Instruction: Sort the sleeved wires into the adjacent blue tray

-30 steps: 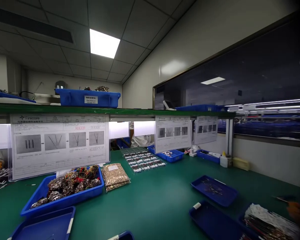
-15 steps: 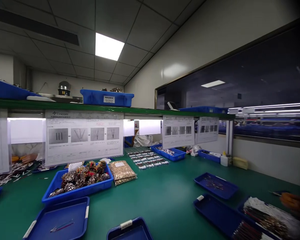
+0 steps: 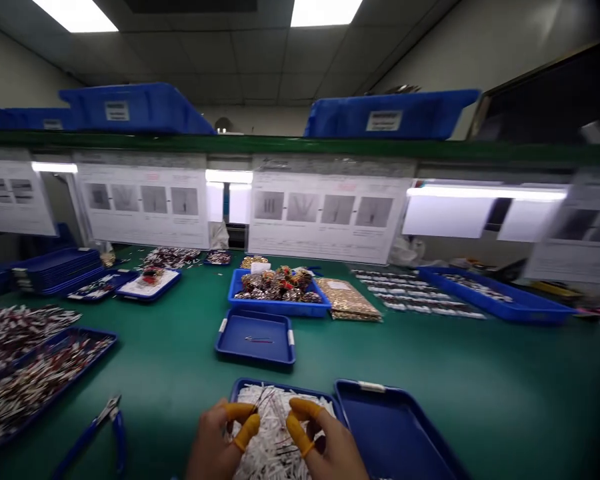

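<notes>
Left hand [image 3: 219, 437] pinches thin, dark wires [image 3: 264, 398], slightly blurred; right hand [image 3: 334, 441] curls narrow, its hold unclear, over slim white strips [image 3: 263, 448].

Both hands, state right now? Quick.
Left hand: closed in a pinch, apparently on thin wires.
Right hand: over the white pieces; cannot tell whether it grips anything.

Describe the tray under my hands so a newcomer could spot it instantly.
On the green workbench, find the left hand and right hand in yellow finger covers. Below them lies a blue tray. Its heap of slim white pieces sets it apart from the neighbouring tray just right of it.
</notes>
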